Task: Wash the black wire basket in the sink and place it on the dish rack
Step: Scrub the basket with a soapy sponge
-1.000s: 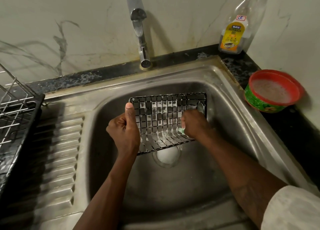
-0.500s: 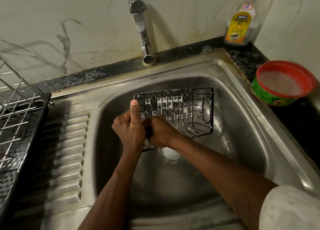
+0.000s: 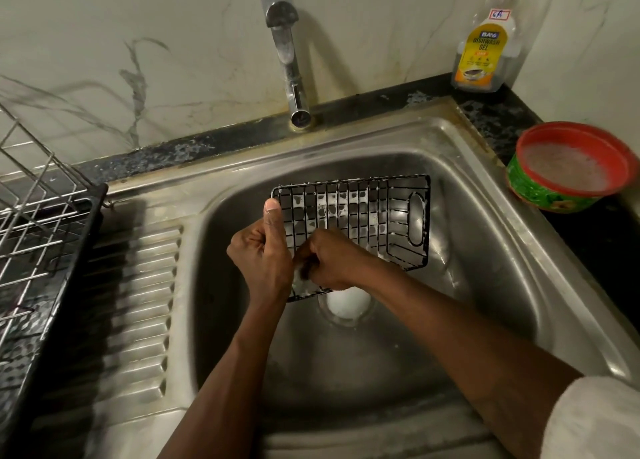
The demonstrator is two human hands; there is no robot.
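Behind the basin a chrome tap (image 3: pixel 289 53) stands over me, its spout dry. In the far right corner of the black table (image 3: pixel 588 237) my bottle of dishwash gel (image 3: pixel 481 55), with its yellow label, stands against the marble-patterned wall (image 3: pixel 138 43). Nearer me on the right sits a red-rimmed green bowl (image 3: pixel 568 167) full of foamy water. A white plug (image 3: pixel 347 302) covers the drain.

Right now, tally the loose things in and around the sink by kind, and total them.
Black wire basket: 1
Dishwash gel bottle: 1
Red-rimmed bowl: 1
Dish rack: 1
Total: 4
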